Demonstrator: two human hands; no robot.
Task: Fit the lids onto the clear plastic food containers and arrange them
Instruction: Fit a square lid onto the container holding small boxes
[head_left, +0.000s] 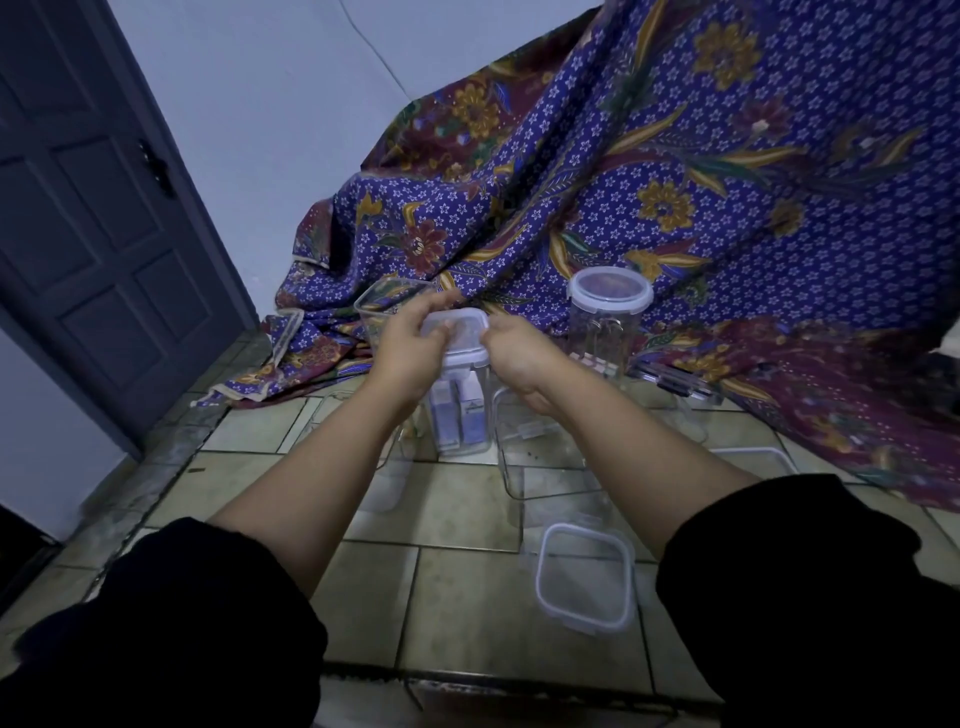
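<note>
Tall clear plastic container (462, 415) stands on beige tiled floor (457, 592) at frame centre, white-rimmed square lid (461, 335) on top. Left hand (410, 345) curls fingers over lid's 9 o'clock edge; right hand (519, 353) pinches 3 o'clock edge. Lidded round clear jar (610, 299) at 2 o'clock, open clear tub (374, 300) at 11, loose square lid (584, 577) at 5. Purple floral batik cloth (675, 156) behind.

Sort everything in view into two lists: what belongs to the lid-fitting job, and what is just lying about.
Job: left hand and right hand, both gripping the square lid on the tall container; round lidded jar; open container behind; loose lid.
Lying about: patterned cloth; grey door.
</note>
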